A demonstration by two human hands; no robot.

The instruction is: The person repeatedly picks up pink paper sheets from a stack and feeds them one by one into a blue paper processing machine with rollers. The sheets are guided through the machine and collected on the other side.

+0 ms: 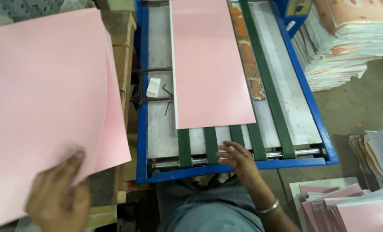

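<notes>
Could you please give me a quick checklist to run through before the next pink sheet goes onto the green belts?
1. Large pink paper sheet lies flat on the green conveyor belts: ok.
2. Right hand clear of the belts: not ok, fingers rest at the front roller.
3. Left hand grips the next loose pink sheet: ok, thumb on top.
4. Small white block off the belts: ok.
5. Belts running: cannot tell.

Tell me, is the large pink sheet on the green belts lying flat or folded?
Flat: the large pink sheet lies spread over the green belts, with straight edges and no crease visible.
</notes>
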